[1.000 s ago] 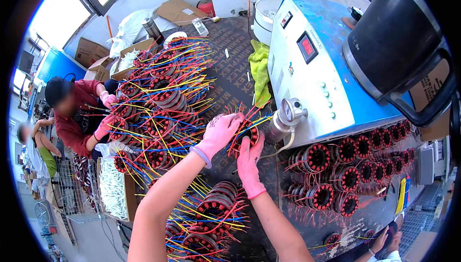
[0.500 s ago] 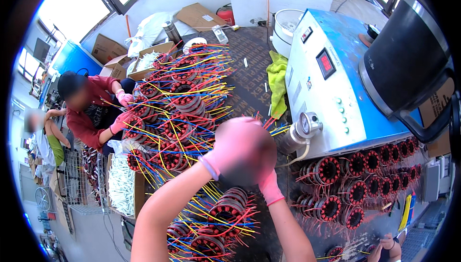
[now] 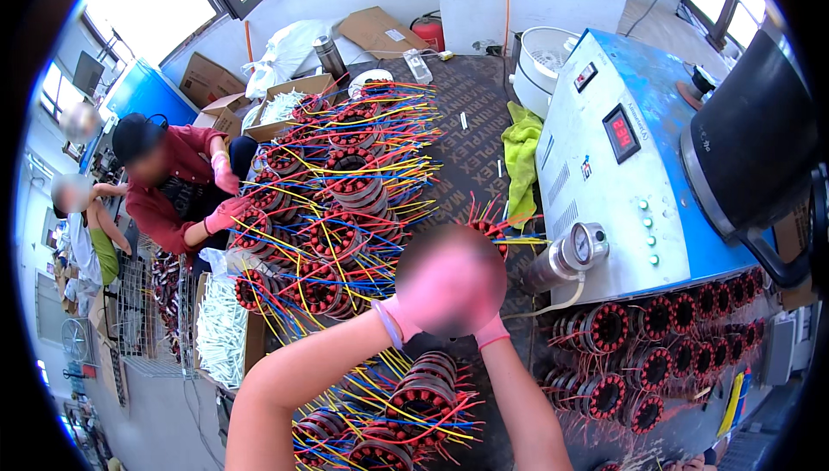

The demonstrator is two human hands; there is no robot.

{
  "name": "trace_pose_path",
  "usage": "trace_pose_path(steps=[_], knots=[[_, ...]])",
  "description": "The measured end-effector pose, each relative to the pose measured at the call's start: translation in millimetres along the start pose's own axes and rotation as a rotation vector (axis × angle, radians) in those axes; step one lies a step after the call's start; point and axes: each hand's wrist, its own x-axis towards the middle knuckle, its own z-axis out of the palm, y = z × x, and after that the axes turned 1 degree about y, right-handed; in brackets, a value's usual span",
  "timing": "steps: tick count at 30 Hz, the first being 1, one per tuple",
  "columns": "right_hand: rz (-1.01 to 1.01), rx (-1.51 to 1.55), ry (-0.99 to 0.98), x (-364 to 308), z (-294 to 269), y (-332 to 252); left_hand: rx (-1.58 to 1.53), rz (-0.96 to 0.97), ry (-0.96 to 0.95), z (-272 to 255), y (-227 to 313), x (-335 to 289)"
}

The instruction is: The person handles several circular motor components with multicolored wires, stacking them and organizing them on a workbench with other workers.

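Observation:
My left hand (image 3: 423, 300), in a pink glove with a purple band at the wrist, meets my right hand (image 3: 490, 329), also pink-gloved, over the middle of the table. A round blur covers the fingers of both, so their grip is hidden. Just beyond them shows part of a motor stator (image 3: 489, 229) with red windings and red, blue and yellow wires. Whether either hand touches it cannot be made out. Stacked stators (image 3: 352, 179) with long coloured leads lie to the left, and more stators (image 3: 421, 393) lie close to my left forearm.
On the right stands a blue and white machine (image 3: 596, 169) with a red display, a pressure gauge (image 3: 587, 244) and a black mug (image 3: 751, 126). Stator rows (image 3: 609, 328) lie below it. A green cloth (image 3: 521, 160) and a box of white tubes (image 3: 226, 333) flank the table. A co-worker (image 3: 177, 186) handles stators at left.
The whole view has shifted, moving the surroundings right and slightly down. My hands have drawn closer together, and more of the stator beyond them shows.

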Motion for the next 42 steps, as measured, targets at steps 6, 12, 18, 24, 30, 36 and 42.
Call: trace_pose_path(steps=[6, 12, 18, 24, 30, 36, 42], knots=[[0.022, -0.091, -0.116, 70, 32, -14, -0.038, 0.019, 0.174, 36, -57, 18], [-0.003, -0.019, -0.066, 134, 60, -25, 0.009, -0.002, 0.236, 54, -104, 46], [0.012, -0.152, 0.036, 143, 66, -51, 0.047, -0.019, 0.198, 56, -114, 71], [0.257, -0.171, 0.133, 38, 121, -50, -0.121, 0.096, 0.228, -15, -91, 32], [0.391, -0.276, 0.032, -81, 105, -64, -0.391, 0.010, 0.211, -111, -49, -71], [0.388, -0.256, 0.003, -207, 79, -103, -0.385, -0.313, 0.193, -202, -6, -201], [0.326, -0.369, 0.115, -321, 53, -120, -0.450, -0.951, 0.405, -218, 59, -341]])
